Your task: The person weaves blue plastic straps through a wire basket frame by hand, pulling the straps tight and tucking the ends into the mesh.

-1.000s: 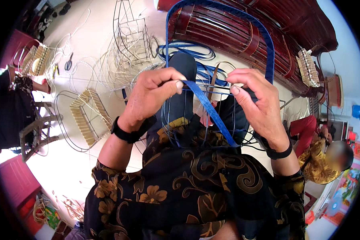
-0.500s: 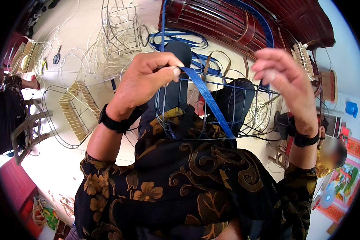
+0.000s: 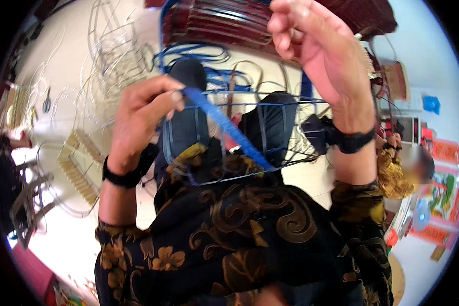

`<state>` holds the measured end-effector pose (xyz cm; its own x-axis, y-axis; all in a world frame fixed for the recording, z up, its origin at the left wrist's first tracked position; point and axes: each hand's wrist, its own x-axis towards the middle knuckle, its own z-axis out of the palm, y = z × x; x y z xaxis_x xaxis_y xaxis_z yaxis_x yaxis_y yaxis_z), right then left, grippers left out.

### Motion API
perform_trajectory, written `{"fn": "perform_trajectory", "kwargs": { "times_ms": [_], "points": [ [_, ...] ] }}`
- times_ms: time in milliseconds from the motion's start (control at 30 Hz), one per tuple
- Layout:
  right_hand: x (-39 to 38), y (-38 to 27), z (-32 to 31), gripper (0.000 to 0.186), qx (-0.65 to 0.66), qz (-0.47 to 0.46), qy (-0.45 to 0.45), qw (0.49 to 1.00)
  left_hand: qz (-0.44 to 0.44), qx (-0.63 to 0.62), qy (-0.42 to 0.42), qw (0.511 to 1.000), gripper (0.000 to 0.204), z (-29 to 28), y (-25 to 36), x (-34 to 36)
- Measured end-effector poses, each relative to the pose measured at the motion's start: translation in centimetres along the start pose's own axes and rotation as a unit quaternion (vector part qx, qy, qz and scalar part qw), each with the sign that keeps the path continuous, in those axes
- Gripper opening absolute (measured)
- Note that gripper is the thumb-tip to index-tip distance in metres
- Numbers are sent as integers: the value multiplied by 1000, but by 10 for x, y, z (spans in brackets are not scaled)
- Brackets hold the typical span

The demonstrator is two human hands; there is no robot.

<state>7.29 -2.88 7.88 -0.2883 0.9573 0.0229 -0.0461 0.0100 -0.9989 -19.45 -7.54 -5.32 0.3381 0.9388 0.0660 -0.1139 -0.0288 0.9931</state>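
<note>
My left hand (image 3: 150, 104) is closed, pinching a blue flat strap (image 3: 229, 130) between thumb and fingers at the upper edge of an open wire frame (image 3: 214, 180). From the pinch the strap slants down across the frame to its near edge. The frame rests over my lap and knees. My right hand (image 3: 324, 53) is raised above the frame's right side, its fingers loosely curled and apart, with nothing visible in them. Behind it hangs a further length of blue strap (image 3: 306, 84), partly hidden by the hand.
Coiled blue strapping (image 3: 199, 51) lies on the floor beyond my knees, before a dark red slatted bench (image 3: 219, 23). At left are scissors (image 3: 47, 101), tangled pale strands and a partly wrapped frame (image 3: 79, 166). A person in yellow patterned clothing (image 3: 395, 176) is at the right.
My right hand has risen, away from the frame's right end. My left hand still pinches the strap. The whole view has shifted, with my knees and the frame now further left.
</note>
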Motion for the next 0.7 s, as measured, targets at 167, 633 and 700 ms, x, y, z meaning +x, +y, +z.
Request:
{"fn": "perform_trajectory", "kwargs": {
  "times_ms": [167,633,700],
  "points": [
    [36,2,-28,18,203,7,35,978,-4,-33,2,999,12,4,1,2],
    [33,39,56,43,-374,-6,-269,887,69,133,54,987,6,16,14,-4],
    [28,37,57,40,-401,15,-267,876,65,134,76,986,6,18,13,-6]
  ]
}}
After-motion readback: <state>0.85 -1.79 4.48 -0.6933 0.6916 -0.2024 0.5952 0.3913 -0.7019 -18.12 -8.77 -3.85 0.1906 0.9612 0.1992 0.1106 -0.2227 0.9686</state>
